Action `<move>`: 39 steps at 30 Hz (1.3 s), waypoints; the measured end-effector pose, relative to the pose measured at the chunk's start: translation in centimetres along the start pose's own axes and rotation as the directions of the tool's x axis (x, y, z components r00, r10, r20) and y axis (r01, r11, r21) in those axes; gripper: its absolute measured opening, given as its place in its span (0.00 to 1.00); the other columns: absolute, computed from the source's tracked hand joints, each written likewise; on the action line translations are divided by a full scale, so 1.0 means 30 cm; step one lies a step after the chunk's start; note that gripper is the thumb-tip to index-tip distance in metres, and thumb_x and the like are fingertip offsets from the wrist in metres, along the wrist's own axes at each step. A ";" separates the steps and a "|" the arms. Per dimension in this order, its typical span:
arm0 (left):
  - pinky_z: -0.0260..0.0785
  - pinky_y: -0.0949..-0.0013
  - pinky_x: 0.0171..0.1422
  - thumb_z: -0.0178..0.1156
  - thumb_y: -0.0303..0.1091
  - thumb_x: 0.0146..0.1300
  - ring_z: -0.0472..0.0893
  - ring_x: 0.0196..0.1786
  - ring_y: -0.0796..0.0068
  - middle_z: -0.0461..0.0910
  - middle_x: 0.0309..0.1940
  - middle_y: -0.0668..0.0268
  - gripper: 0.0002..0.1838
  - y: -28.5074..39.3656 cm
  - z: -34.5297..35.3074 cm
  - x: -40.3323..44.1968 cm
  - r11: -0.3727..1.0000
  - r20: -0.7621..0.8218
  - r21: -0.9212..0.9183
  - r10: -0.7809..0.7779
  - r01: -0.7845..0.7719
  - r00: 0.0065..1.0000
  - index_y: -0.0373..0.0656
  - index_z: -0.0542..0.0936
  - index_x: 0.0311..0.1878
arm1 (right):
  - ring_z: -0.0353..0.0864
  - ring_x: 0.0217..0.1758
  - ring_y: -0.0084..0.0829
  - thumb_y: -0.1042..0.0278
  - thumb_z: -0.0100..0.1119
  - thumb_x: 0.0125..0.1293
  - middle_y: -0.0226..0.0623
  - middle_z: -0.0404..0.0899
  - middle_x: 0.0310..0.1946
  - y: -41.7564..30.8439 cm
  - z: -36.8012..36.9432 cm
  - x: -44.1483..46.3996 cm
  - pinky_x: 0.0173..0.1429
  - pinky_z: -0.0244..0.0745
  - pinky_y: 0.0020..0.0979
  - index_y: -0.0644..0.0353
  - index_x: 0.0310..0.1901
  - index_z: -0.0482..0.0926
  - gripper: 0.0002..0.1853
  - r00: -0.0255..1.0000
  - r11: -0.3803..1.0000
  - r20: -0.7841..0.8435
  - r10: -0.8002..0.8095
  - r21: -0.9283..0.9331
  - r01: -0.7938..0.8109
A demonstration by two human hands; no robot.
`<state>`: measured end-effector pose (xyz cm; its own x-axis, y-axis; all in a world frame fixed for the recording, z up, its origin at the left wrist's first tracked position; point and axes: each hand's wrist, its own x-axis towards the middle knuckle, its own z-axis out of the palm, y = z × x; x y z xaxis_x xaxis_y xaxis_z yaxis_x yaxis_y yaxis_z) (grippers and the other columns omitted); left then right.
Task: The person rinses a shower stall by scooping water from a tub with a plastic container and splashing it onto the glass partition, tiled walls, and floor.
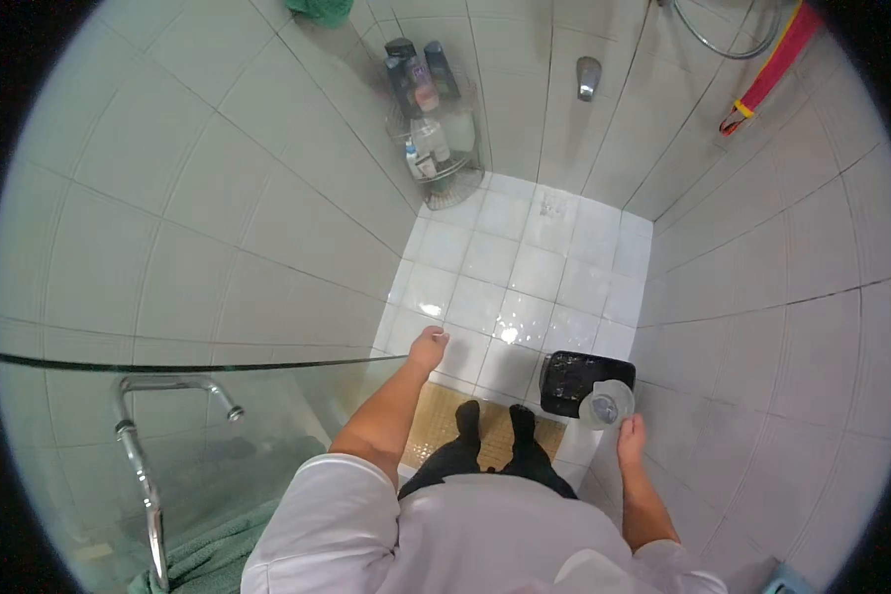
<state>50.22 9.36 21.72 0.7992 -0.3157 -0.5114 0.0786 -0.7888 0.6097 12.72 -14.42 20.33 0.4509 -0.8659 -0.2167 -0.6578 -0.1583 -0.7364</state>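
Note:
My right hand is closed at the side of a clear plastic container, holding it over the near right corner of a black rectangular bin on the floor. What is inside the container is too small to tell. Out in front of my body, above the wet white floor tiles, my left hand has its fingers curled together; whether anything is in them is too small to make out. Beneath me, my dark-socked feet rest on a tan mat.
A glass panel with a metal handle stands at the left, near a green towel. A corner rack holds several bottles. A shower hose and a red strap hang at the upper right.

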 end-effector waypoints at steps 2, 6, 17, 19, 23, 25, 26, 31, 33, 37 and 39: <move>0.64 0.66 0.42 0.51 0.42 0.52 0.73 0.38 0.62 0.74 0.36 0.56 0.17 -0.035 -0.013 -0.023 0.994 0.017 -0.098 -0.037 0.039 0.999 0.44 0.69 0.43 | 0.68 0.28 0.42 0.64 0.42 0.54 0.48 0.68 0.22 -0.030 -0.023 -0.005 0.34 0.62 0.35 0.67 0.27 0.66 0.12 0.999 0.999 0.004 0.043 0.026 -0.043; 0.66 0.71 0.31 0.52 0.42 0.52 0.73 0.33 0.72 0.74 0.33 0.63 0.16 0.058 -0.072 -0.143 0.896 0.209 -0.339 -0.225 0.286 0.952 0.45 0.70 0.42 | 0.67 0.29 0.37 0.61 0.42 0.52 0.47 0.70 0.25 -0.194 0.036 0.143 0.36 0.62 0.35 0.70 0.29 0.69 0.16 0.980 0.977 -0.036 0.196 0.090 -0.192; 0.63 0.72 0.36 0.49 0.40 0.56 0.70 0.36 0.77 0.69 0.36 0.70 0.12 0.108 -0.121 -0.276 0.854 0.350 -0.434 -0.135 0.288 0.927 0.49 0.66 0.42 | 0.61 0.24 0.24 0.56 0.45 0.52 0.36 0.68 0.21 -1.593 -0.133 0.749 0.32 0.54 0.28 0.62 0.22 0.68 0.15 0.988 0.600 -0.083 -0.126 0.787 0.143; 0.63 0.72 0.37 0.49 0.40 0.55 0.69 0.37 0.77 0.69 0.36 0.70 0.12 0.075 -0.100 -0.272 0.851 0.379 -0.424 -0.144 0.310 0.914 0.49 0.66 0.42 | 0.67 0.33 0.27 0.56 0.48 0.53 0.32 0.70 0.23 -1.719 -0.216 0.828 0.48 0.54 0.34 0.58 0.29 0.67 0.13 0.983 0.562 -0.033 -0.182 0.817 0.131; 0.63 0.71 0.37 0.50 0.41 0.54 0.69 0.37 0.77 0.69 0.36 0.71 0.13 0.092 -0.090 -0.306 0.828 0.400 -0.449 -0.148 0.334 0.905 0.49 0.66 0.42 | 0.65 0.49 0.34 0.54 0.52 0.53 0.42 0.64 0.48 -1.719 -0.381 0.981 0.51 0.61 0.29 0.64 0.54 0.53 0.32 0.898 0.541 0.183 -0.399 0.838 0.069; 0.63 0.71 0.37 0.50 0.41 0.54 0.69 0.37 0.77 0.68 0.36 0.71 0.13 0.083 -0.078 -0.302 0.812 0.414 -0.466 -0.152 0.352 0.898 0.50 0.67 0.42 | 0.66 0.41 0.30 0.56 0.50 0.54 0.35 0.65 0.34 -1.728 -0.371 0.770 0.48 0.58 0.31 0.59 0.39 0.60 0.19 0.941 0.532 0.070 -0.330 0.838 0.124; 0.63 0.71 0.37 0.50 0.41 0.54 0.69 0.37 0.77 0.68 0.36 0.71 0.13 0.076 -0.074 -0.294 0.806 0.412 -0.474 -0.152 0.354 0.898 0.50 0.67 0.42 | 0.67 0.32 0.26 0.58 0.49 0.54 0.28 0.67 0.19 -1.715 -0.367 0.652 0.44 0.56 0.33 0.55 0.24 0.66 0.11 0.966 0.524 -0.045 -0.255 0.833 0.178; 0.62 0.72 0.38 0.51 0.41 0.53 0.69 0.38 0.76 0.68 0.36 0.71 0.14 0.115 -0.117 -0.299 0.778 0.414 -0.524 -0.124 0.347 0.902 0.51 0.67 0.42 | 0.63 0.18 0.23 0.58 0.48 0.55 0.27 0.60 0.13 -1.330 -0.328 0.569 0.23 0.57 0.23 0.53 0.20 0.64 0.12 0.953 0.669 0.195 -0.233 0.743 0.011; 0.62 0.72 0.38 0.51 0.41 0.52 0.69 0.38 0.75 0.68 0.36 0.71 0.14 0.099 -0.125 -0.302 0.778 0.389 -0.536 -0.118 0.328 0.914 0.50 0.67 0.42 | 0.61 0.15 0.23 0.58 0.48 0.54 0.28 0.59 0.11 -1.182 -0.255 0.560 0.20 0.55 0.25 0.56 0.21 0.66 0.12 0.965 0.858 0.241 -0.105 0.513 -0.034; 0.63 0.72 0.38 0.51 0.41 0.52 0.70 0.38 0.74 0.69 0.36 0.69 0.15 0.055 -0.117 -0.318 0.774 0.390 -0.544 -0.110 0.325 0.914 0.49 0.67 0.43 | 0.58 0.14 0.24 0.55 0.49 0.49 0.31 0.62 0.10 -1.148 -0.013 0.571 0.19 0.53 0.29 0.62 0.19 0.69 0.16 0.912 0.994 0.399 -0.095 0.091 0.063; 0.63 0.71 0.38 0.50 0.41 0.53 0.70 0.38 0.74 0.69 0.36 0.69 0.16 0.042 -0.126 -0.334 0.739 0.419 -0.567 -0.122 0.364 0.900 0.48 0.66 0.44 | 0.63 0.17 0.30 0.51 0.45 0.51 0.37 0.66 0.14 -1.294 0.119 0.605 0.22 0.57 0.34 0.62 0.17 0.68 0.20 0.890 0.987 0.436 -0.130 -0.031 0.160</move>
<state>44.57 13.53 29.92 0.4600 -0.4091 -0.7880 0.6868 -0.3985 0.6078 48.59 -22.31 42.70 0.7504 -0.5432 -0.3765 -0.5956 -0.3088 -0.7416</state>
